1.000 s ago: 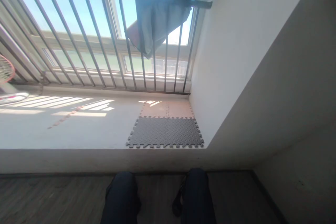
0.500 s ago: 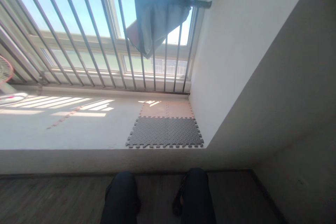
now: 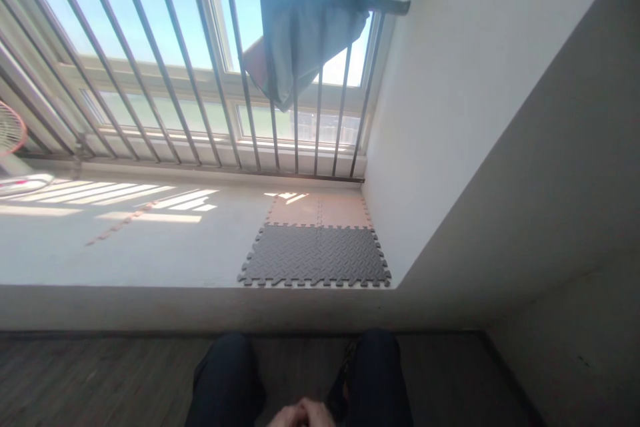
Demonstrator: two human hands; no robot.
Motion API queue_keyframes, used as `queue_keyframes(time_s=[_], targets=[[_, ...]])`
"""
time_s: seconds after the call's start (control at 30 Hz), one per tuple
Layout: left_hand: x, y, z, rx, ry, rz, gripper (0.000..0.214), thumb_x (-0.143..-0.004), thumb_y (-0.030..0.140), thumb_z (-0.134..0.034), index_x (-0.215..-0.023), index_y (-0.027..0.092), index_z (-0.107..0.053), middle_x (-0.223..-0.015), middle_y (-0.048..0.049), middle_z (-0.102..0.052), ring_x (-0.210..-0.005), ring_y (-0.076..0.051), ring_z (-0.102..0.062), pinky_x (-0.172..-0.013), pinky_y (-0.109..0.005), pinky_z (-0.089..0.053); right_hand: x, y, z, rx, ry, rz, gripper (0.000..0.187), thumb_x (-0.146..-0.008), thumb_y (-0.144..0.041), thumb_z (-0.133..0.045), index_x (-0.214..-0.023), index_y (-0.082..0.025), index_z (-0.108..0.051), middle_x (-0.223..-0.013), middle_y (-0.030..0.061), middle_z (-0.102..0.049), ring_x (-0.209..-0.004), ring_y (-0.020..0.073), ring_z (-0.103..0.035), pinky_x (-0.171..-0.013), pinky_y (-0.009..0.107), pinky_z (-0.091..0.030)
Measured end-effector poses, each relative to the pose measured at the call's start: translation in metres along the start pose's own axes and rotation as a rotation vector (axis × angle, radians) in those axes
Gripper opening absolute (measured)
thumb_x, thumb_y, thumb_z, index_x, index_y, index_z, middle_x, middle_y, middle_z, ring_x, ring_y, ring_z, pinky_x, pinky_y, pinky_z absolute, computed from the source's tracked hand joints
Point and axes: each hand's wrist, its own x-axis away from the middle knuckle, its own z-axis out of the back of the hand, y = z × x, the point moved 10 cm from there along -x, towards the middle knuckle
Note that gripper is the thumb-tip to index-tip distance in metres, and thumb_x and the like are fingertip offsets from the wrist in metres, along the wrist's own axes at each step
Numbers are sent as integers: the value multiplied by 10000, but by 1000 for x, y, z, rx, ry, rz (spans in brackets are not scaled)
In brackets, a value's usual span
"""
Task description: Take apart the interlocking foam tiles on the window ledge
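At the bottom edge, between my knees, my left hand (image 3: pixel 286 417) and my right hand (image 3: pixel 318 411) are close together and seem to touch. Both look closed, with curled fingers, and the frame cuts them off. Whatever lies in them, if anything, is hidden. Beyond my knees, dark grey interlocking foam mats (image 3: pixel 316 253) lie flat on the white ledge (image 3: pixel 165 257). Pinkish foam mats (image 3: pixel 343 208) join them at the back, against the wall.
A metal railing (image 3: pixel 193 67) runs before the window, with a grey-green cloth (image 3: pixel 305 40) draped over it. At the left edge stands a fan (image 3: pixel 11 130). A white wall (image 3: pixel 425 113) rises on the right. My knees (image 3: pixel 227 373) are above the dark floor (image 3: pixel 100 380).
Both hands have come into view at the bottom edge, between the knees. The view has shifted slightly; the mats and cloth lie as before.
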Motion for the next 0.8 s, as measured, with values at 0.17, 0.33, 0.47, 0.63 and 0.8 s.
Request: queue_keyframes(time_s=[0.17, 0.33, 0.47, 0.63, 0.8], targets=[[-49, 39, 129, 10, 441, -234, 356, -835, 429, -618, -1122, 351, -812, -1166, -54, -818, -1229, -329, -735, -1176, -490, -504, -76, -38, 73, -95, 165, 225, 341, -1020, -276, -485, -1227, -325, -752, -1230, 50, -800, -1184, 263, -748, -1066, 390, -569], [-82, 102, 286, 126, 917, -362, 531, -883, 389, -549, -1359, 179, -654, -1215, -145, -790, -1096, -267, -774, -1085, -445, -573, -169, -84, 183, -84, 367, 425, 366, -1022, -292, -462, -1252, -248, -743, -1233, 72, -793, -1110, 225, -753, -1001, 344, -579], [-114, 120, 390, -72, 1150, -183, 521, -914, 251, -512, -1413, 133, -601, -1337, -181, -745, -1214, -237, -730, -1096, -382, -555, -254, -92, 236, 159, 434, 457, 373, -1010, -247, -474, -1277, -217, -733, -1276, 101, -770, -1243, 242, -687, -1137, 382, -510], [-155, 125, 484, -212, 1198, -25, 588, -852, 255, -621, -1414, 85, -608, -1428, -239, -685, -1394, -342, -614, -1217, -468, -440, -357, -81, 262, 410, 470, 394, 479, -1015, -223, -473, -1453, -115, -633, -1527, 175, -646, -1443, 256, -552, -1244, 403, -410], [-195, 129, 540, -221, 1152, 83, 631, -842, 328, -697, -1400, 48, -605, -1392, -281, -695, -1397, -388, -605, -1183, -459, -442, -422, -87, 251, 478, 480, 361, 580, -1061, -295, -431, -1577, -40, -500, -1695, 216, -470, -1595, 290, -397, -1317, 454, -295]])
